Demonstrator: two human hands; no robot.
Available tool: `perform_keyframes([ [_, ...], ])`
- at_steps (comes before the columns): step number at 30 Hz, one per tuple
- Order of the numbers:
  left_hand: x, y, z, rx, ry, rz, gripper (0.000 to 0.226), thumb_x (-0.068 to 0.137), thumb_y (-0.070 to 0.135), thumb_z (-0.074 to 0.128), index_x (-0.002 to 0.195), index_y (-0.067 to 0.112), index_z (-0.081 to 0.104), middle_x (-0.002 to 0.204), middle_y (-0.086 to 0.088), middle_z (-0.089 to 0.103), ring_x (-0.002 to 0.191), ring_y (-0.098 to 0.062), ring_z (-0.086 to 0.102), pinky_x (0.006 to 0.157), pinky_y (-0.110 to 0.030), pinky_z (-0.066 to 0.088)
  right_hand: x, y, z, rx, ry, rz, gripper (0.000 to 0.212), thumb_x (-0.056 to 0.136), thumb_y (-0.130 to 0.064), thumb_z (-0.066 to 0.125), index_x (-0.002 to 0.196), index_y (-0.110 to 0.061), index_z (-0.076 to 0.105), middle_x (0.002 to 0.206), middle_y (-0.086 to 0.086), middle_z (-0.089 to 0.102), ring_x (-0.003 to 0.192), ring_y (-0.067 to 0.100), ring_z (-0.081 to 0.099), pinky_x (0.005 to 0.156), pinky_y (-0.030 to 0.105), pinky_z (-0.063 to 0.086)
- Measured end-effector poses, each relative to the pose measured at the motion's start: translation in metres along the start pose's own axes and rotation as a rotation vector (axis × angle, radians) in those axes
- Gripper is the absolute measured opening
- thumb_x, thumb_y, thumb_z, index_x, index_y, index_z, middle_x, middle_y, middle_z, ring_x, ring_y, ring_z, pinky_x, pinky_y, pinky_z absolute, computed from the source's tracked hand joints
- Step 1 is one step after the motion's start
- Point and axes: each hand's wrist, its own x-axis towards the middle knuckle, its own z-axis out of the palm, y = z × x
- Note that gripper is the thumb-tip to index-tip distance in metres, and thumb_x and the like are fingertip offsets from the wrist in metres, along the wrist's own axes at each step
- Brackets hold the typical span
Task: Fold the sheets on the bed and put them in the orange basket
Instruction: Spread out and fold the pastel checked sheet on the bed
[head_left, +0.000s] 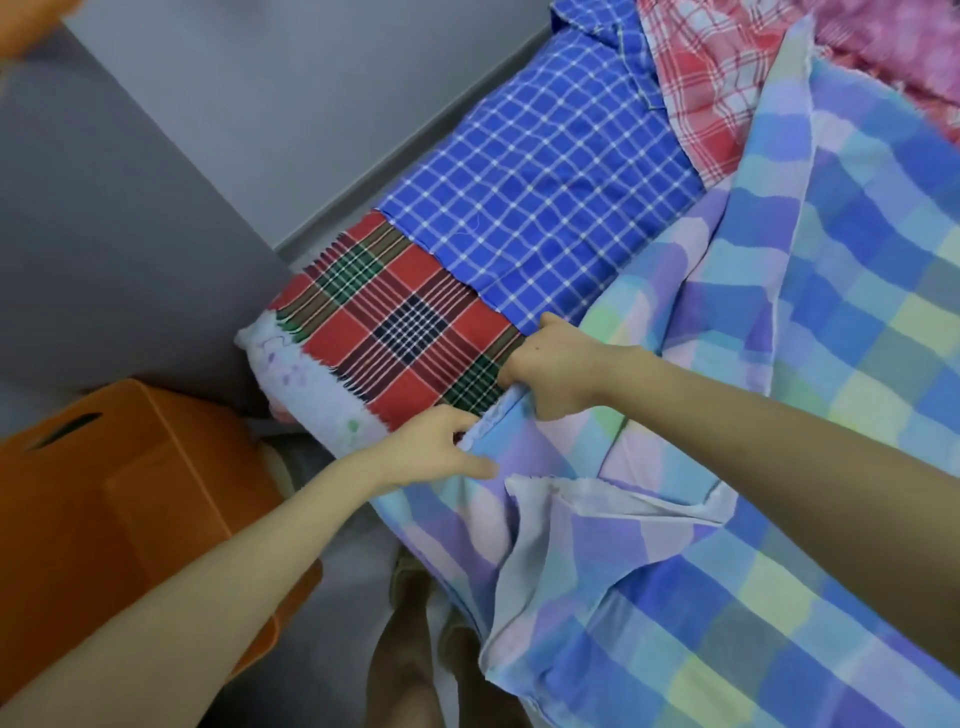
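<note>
Sheet, pastel check (779, 364) in blue, lilac, yellow and pink: it lies rumpled over the near and right part of the bed (311, 384), one fold turned back so its pale underside shows near the middle. Your right hand (550, 374) comes in from the right with its fingers curled tight on a bunched stretch of this sheet's hem, at the left edge of the cloth. Your left hand (441, 447) reaches in from the near left, thumb and forefinger stretched out and apart, with the end of that hem lying between them and the thumb resting on the cloth. Just beyond your hands a red, green and black tartan sheet (405, 332) lies flat over the bed's left corner, where a lilac printed cover shows beneath it. Farther along, a blue sheet with white grid lines (545, 197) overlaps the tartan's far edge. Beyond that lies a red and white checked sheet (701, 93), and pink fabric (883, 41) fills the far right corner. The orange basket (156, 519) stands on the grey floor at the near left, beside the bed's corner and apart from every sheet.
</note>
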Motion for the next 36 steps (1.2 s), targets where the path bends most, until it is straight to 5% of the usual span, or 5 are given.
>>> perform_keyframes([
  [4, -0.012, -0.017, -0.016, 0.036, -0.045, -0.002, 0.049, 0.069, 0.033, 0.080, 0.098, 0.000, 0.058, 0.084, 0.000, 0.057, 0.072, -0.010, 0.049, 0.065, -0.024, 0.042, -0.006, 0.016, -0.001, 0.032, 0.037, -0.034, 0.033, 0.070, -0.013, 0.060, 0.060, -0.021, 0.030, 0.056, -0.002, 0.031, 0.052, 0.013, 0.026, 0.073, 0.032, 0.020],
  [9, -0.030, -0.039, -0.028, 0.224, 0.018, -0.128, 0.050, 0.084, 0.029, 0.069, 0.055, 0.014, 0.031, 0.056, 0.002, 0.026, 0.049, -0.006, 0.025, 0.046, -0.022, 0.022, 0.015, 0.036, -0.004, -0.024, -0.094, 0.028, 0.018, 0.075, -0.011, 0.058, 0.080, -0.022, 0.045, 0.061, -0.004, 0.036, 0.061, 0.019, 0.033, 0.082, 0.035, 0.027],
  [17, -0.047, -0.082, -0.010, 0.046, 0.460, -0.298, 0.036, 0.097, 0.024, 0.049, 0.067, 0.004, 0.051, 0.064, -0.011, 0.050, 0.064, -0.025, 0.046, 0.058, -0.034, 0.032, 0.068, 0.027, 0.001, -0.172, 0.345, 0.153, 0.024, 0.073, 0.008, 0.058, 0.068, -0.015, 0.054, 0.047, -0.001, 0.030, 0.068, 0.024, 0.042, 0.088, 0.041, 0.025],
  [24, -0.043, -0.107, -0.018, 0.254, 0.435, -0.357, 0.041, 0.098, 0.033, 0.045, 0.059, 0.022, 0.041, 0.056, 0.003, 0.045, 0.055, -0.013, 0.043, 0.048, -0.026, 0.025, 0.082, 0.032, 0.029, -0.052, 0.281, 0.258, 0.025, 0.089, -0.001, 0.049, 0.105, -0.011, 0.066, 0.103, 0.007, 0.055, 0.104, 0.028, 0.048, 0.074, 0.034, 0.027],
  [36, -0.035, -0.123, -0.018, 0.330, 0.465, -0.381, 0.037, 0.098, 0.019, 0.046, 0.062, 0.019, 0.040, 0.055, 0.005, 0.041, 0.057, -0.017, 0.046, 0.047, -0.024, 0.023, 0.109, 0.029, 0.043, 0.141, 0.381, 0.328, 0.028, 0.085, 0.007, 0.047, 0.109, -0.003, 0.058, 0.110, 0.015, 0.055, 0.091, 0.031, 0.059, 0.062, 0.032, 0.032],
])
